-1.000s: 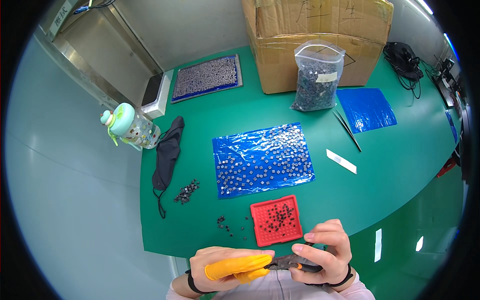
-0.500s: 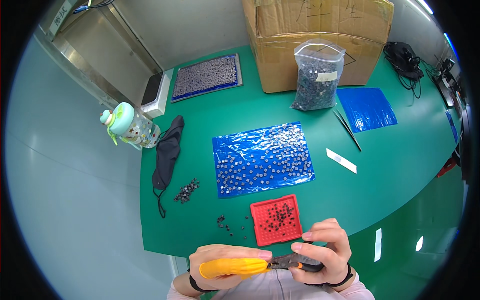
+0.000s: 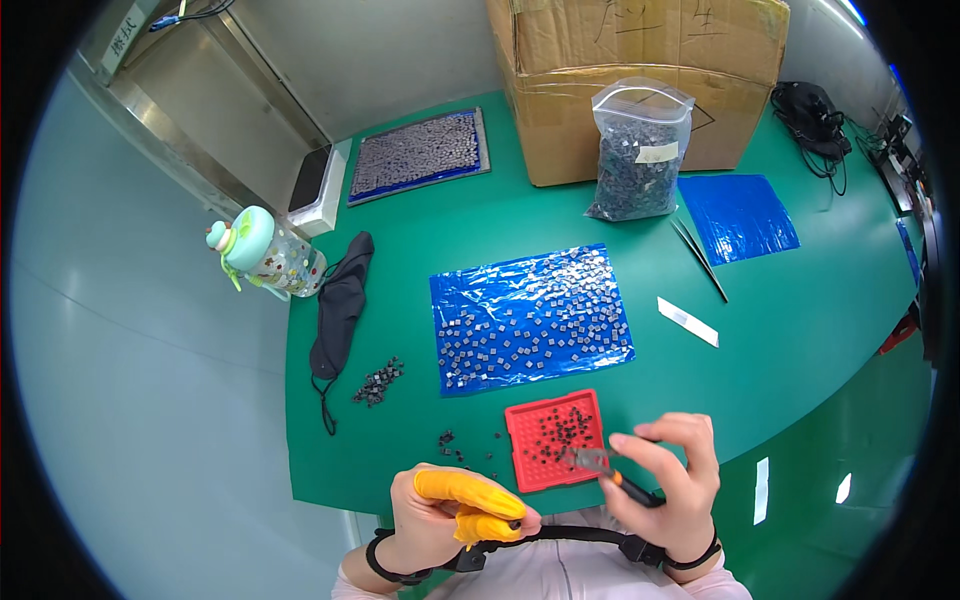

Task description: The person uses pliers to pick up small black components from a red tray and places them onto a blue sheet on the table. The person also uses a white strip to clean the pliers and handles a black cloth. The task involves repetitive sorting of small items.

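My left hand, with yellow finger covers on some fingers, pinches a small black part in front of the red tray. My right hand grips small pliers with black and orange handles. Their grey jaws, a little blurred, are over the right side of the red tray. Loose small black pieces lie scattered in that tray. Beyond it, many small square metallic parts are spread over a blue film sheet.
Dark pieces form a pile and a smaller scatter at left. A black mask and a bottle stand farther left. Tweezers, a white strip, a filled zip bag and a cardboard box are beyond.
My hands have come apart. My right hand has carried the pliers away from the left hand and up over the tray; the left hand has turned, showing the black part at its fingertips.
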`<action>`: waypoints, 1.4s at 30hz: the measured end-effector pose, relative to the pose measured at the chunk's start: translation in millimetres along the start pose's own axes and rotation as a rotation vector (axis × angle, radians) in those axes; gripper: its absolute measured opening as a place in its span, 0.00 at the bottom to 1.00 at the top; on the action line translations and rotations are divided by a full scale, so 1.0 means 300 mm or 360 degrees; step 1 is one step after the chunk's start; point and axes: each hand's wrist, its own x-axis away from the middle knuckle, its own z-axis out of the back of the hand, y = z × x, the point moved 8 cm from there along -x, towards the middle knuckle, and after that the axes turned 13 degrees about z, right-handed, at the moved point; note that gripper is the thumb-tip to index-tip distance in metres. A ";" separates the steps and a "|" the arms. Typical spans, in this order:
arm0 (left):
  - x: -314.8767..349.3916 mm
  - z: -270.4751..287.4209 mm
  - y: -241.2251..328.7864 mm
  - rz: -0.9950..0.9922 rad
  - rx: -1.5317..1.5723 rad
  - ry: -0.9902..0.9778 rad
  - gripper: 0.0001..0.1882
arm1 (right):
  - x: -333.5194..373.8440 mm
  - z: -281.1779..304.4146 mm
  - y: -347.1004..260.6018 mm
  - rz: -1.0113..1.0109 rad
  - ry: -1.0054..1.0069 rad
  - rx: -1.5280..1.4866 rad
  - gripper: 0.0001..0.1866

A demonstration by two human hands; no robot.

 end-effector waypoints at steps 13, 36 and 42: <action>-0.198 0.123 0.168 -0.0280 -0.2375 0.0703 0.10 | 0.096 -0.117 0.117 -0.0143 -0.0593 0.0303 0.18; -0.400 0.192 0.003 -0.0476 -0.2863 0.0519 0.12 | 0.112 -0.106 0.125 -0.0150 -0.0597 0.0166 0.17; -0.382 0.187 0.016 -0.0550 -0.2758 0.0553 0.11 | 0.104 -0.110 0.120 -0.0143 -0.0587 0.0137 0.17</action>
